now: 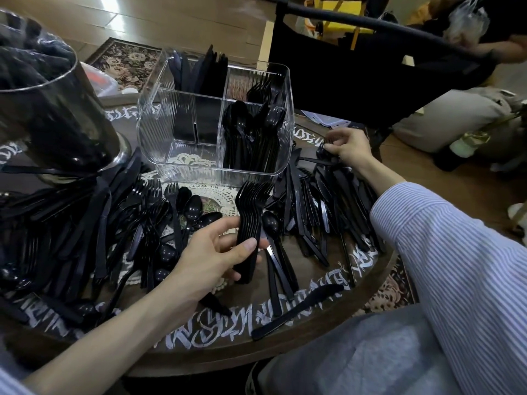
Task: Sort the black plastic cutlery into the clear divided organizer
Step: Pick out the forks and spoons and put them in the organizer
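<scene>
Left hand [212, 253]: my fingers curl round a nested stack of forks [251, 223], tines up, just in front of the organizer.
Right hand [346, 146]: my fingers pinch a fork [323, 151] at the far right of the pile.
Organizer [171, 129]: on the surface; knives rear left, forks rear right, spoons front right.
Loose cutlery [85, 223]: strewn across the surface around it.

The organizer [214, 155] stands on the surface [285, 346] beyond the left grip [216, 252]; knives [322, 201] lie between both grips, spoons [251, 138] in its compartment nearest the right grip [346, 148].
</scene>
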